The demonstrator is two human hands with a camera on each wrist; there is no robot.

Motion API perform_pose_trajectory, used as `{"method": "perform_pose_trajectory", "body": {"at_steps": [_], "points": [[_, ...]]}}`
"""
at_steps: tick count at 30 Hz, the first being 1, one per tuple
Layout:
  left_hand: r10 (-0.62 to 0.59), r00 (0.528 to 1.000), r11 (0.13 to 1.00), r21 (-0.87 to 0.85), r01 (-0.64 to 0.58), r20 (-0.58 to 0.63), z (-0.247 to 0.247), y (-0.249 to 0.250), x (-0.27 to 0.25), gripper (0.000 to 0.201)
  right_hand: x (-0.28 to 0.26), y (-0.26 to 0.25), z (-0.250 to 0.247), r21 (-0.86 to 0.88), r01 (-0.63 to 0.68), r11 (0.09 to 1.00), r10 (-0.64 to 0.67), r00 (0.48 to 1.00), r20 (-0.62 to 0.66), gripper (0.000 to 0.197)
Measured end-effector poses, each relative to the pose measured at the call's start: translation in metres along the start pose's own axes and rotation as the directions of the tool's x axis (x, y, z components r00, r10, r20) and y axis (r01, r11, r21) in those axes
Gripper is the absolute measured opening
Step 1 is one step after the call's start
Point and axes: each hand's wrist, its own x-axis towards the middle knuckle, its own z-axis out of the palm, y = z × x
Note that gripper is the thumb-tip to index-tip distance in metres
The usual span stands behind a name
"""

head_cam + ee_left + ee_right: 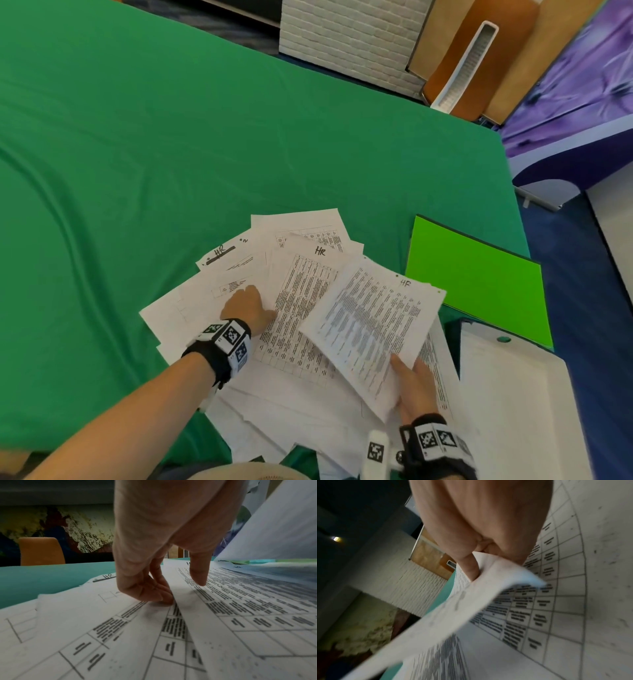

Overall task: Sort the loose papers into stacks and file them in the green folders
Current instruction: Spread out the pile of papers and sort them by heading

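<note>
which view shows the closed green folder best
The head view: the closed green folder lies flat on the green tablecloth, whole and unobstructed, right of the loose papers. The left wrist view shows at most a blurred green strip under a lifted sheet; the right wrist view shows none of it.

table: green cloth [171, 137] | floor: blue [582, 291] | far side: white brick-pattern panel [346, 37], brown boards [479, 51], white slatted column [467, 65] | right: purple printed wall [582, 85] | left wrist view: orange chair back [41, 551], mottled mural [77, 530]
</note>
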Motion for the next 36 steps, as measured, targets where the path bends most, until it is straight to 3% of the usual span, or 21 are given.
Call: {"method": "perform_pose_trajectory", "body": {"at_steps": [4, 9, 14, 17, 21, 23, 25, 27, 30, 36], "points": [[0.04, 0.999, 0.999, -0.014, -0.04, -0.006, -0.001, 0.007, -0.004, 0.028, -0.005, 0.004, 0.013, -0.136, 0.059, 0.989, -0.06, 0.998, -0.002, 0.03], [0.087, 0.987, 0.993, -0.071, -0.097, -0.132, -0.003, 0.011, -0.01, 0.018, -0.011, -0.006, 0.022, -0.165, 0.068, 0.984, -0.059, 0.997, 0.058, 0.023], [0.199, 0.949, 0.972, 0.175, -0.159, -0.246, -0.003, 0.021, -0.02, 0.027, -0.012, -0.013, 0.034, -0.144, 0.054, 0.988, -0.037, 0.992, 0.117, 0.027], [0.197, 0.957, 0.974, 0.152, -0.167, -0.213, -0.002, 0.026, -0.022, 0.034, -0.016, -0.021, 0.041, -0.081, 0.046, 0.996, -0.032, 0.985, 0.17, 0.034], [0.156, 0.982, 0.988, 0.016, -0.155, -0.103, 0.004, 0.026, -0.022, 0.055, -0.021, -0.027, 0.052, -0.194, 0.013, 0.981, 0.059, 0.932, 0.359, 0.031], [0.134, 0.988, 0.991, -0.01, -0.135, -0.079, 0.006, 0.024, -0.021, 0.048, -0.017, -0.026, 0.049, -0.233, 0.05, 0.971, 0.023, 0.953, 0.302, 0.033], [0.126, 0.988, 0.991, -0.023, -0.128, -0.085, 0.007, 0.017, -0.018, 0.034, -0.002, -0.025, 0.033, -0.438, 0.094, 0.894, -0.104, 0.995, 0.0, 0.048], [0.111, 0.989, 0.993, -0.033, -0.114, -0.097, 0.003, 0.008, -0.015, 0.02, 0.01, -0.026, 0.011, -0.701, -0.04, 0.712, -0.19, 0.95, -0.247, 0.067], [0.074, 0.987, 0.994, -0.064, -0.084, -0.146, -0.007, -0.004, -0.014, 0.024, 0.017, -0.026, -0.015, -0.863, -0.186, 0.469, -0.175, 0.939, -0.297, 0.085], [-0.026, 0.957, 0.98, -0.196, -0.033, -0.29, -0.017, -0.018, -0.011, 0.034, 0.028, -0.025, -0.021, -0.911, -0.262, 0.318, -0.109, 0.945, -0.309, 0.107]]}}
